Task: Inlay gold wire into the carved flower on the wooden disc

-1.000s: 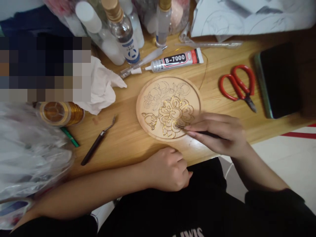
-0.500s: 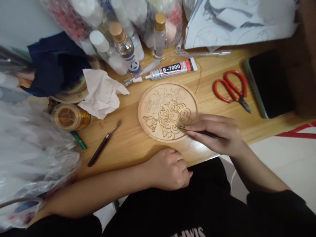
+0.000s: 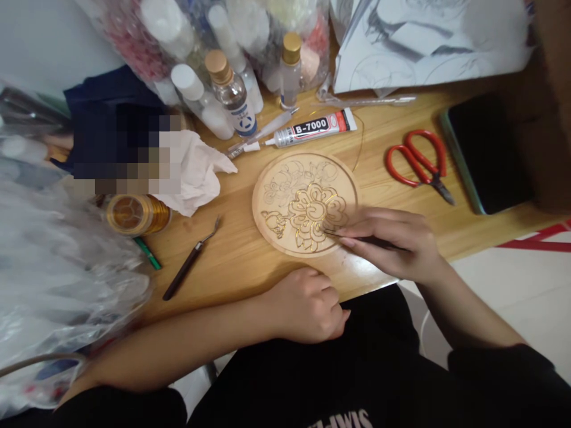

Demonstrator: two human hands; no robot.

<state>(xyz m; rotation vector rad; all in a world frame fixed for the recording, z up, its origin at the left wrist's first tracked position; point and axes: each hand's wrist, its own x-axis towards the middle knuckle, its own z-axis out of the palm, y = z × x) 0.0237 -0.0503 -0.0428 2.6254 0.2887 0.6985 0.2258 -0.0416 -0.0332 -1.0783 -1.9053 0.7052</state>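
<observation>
A round wooden plate (image 3: 261,223) lies on the table, bearing a pencilled flower drawing partly outlined in gold wire (image 3: 314,209). My right hand (image 3: 388,241) pinches dark tweezers (image 3: 370,239), whose tips point at the lower right petals of the gold flower. Whether the tips grip any wire is too small to tell. My left hand (image 3: 310,306) rests at the table's front edge below the plate, fingers curled into a loose fist, with nothing visible in it.
Behind the plate lies a B-7000 glue tube (image 3: 312,129). Red-handled scissors (image 3: 417,160) and a phone (image 3: 488,154) are at right. At left are a hooked tool (image 3: 190,264), a gold wire spool (image 3: 138,215) and crumpled tissue (image 3: 196,172). Bottles (image 3: 232,95) stand at the back.
The view has shifted slightly, so the items at left appear a little further right. Both hands and the tweezers keep almost the same position relative to the plate.
</observation>
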